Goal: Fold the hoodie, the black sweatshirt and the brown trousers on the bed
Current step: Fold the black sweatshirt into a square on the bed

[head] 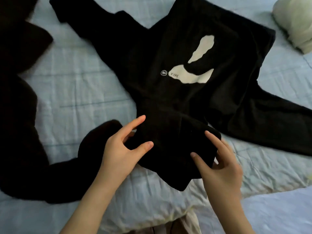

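On the bed [84, 92], left hand [118, 149], right hand [222, 166] seemingly pinch sweatshirt [168, 48].

Bed [81, 85]: pale blue quilted cover, creased along the near edge. Lying on it: black sweatshirt [168, 48], white print upward, spread from centre to right; brown trousers [18, 124], crumpled, left side; pale folded garment [295, 26], far right corner.

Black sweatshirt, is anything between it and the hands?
No, nothing visible. The left hand and right hand both hold the black sweatshirt by its near end. The brown trousers lie off to the left, clear of the fingers.
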Motion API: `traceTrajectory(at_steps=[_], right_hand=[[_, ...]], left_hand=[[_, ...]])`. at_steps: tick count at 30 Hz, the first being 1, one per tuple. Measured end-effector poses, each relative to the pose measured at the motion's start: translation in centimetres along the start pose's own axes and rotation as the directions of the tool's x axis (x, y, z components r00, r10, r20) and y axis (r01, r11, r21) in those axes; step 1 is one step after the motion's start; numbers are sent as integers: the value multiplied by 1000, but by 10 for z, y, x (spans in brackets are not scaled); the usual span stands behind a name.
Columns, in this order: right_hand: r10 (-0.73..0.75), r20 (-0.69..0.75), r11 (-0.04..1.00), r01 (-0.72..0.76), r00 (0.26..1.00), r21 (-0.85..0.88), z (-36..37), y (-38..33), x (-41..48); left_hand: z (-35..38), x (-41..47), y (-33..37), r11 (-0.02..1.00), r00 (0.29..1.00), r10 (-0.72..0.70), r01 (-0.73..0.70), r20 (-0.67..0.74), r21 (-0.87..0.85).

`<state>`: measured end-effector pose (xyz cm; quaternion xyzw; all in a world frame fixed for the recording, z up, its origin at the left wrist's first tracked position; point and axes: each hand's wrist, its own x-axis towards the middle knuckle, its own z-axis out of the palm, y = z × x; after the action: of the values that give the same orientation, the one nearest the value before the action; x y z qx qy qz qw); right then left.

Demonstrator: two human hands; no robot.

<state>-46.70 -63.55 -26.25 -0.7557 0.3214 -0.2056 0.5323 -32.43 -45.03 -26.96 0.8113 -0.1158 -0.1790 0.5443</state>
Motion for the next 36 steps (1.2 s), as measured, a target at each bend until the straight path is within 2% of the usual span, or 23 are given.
traceTrajectory(at_steps=[3, 9, 14, 17, 20, 23, 25, 28, 30, 34, 36], right_hand=[[-62, -66, 998, 61, 996, -17, 1, -14, 51], [-167, -65, 986, 168, 984, 10, 4, -8, 192], [-98, 19, 980, 100, 995, -171, 19, 43, 277], [4, 66, 986, 7, 998, -166, 25, 69, 286], [0, 136, 976, 30, 991, -215, 12, 68, 288], [-91, 110, 906, 128, 990, -403, -10, 56, 277], [-183, 98, 897, 207, 978, -390, -20, 46, 259], [-310, 322, 851, 412, 895, -325, -13, 41, 238], [-318, 416, 819, 467, 852, -332, -1, 46, 242], [-284, 256, 901, 348, 924, -258, 11, 49, 288], [-295, 155, 907, 327, 943, -266, 13, 40, 324]], left_hand=[[11, 46, 27, 998, 997, 67, -67, -42, -8], [62, 174, 59, 979, 978, 202, -204, -54, -31], [115, 249, 31, 991, 993, 113, -111, -25, 69], [136, 254, 12, 990, 999, 42, -40, -11, 135], [134, 255, 11, 989, 1000, 25, -25, 1, 146], [115, 242, 18, 987, 1000, 5, -2, -20, 158], [103, 223, 22, 989, 995, 24, -10, -95, 145], [101, 200, 22, 997, 995, -8, 16, -103, 81], [111, 201, 21, 998, 996, -36, 40, -82, 46], [127, 243, 43, 999, 992, -28, 24, -125, -36], [128, 270, 61, 994, 997, 37, -44, -73, -103]])
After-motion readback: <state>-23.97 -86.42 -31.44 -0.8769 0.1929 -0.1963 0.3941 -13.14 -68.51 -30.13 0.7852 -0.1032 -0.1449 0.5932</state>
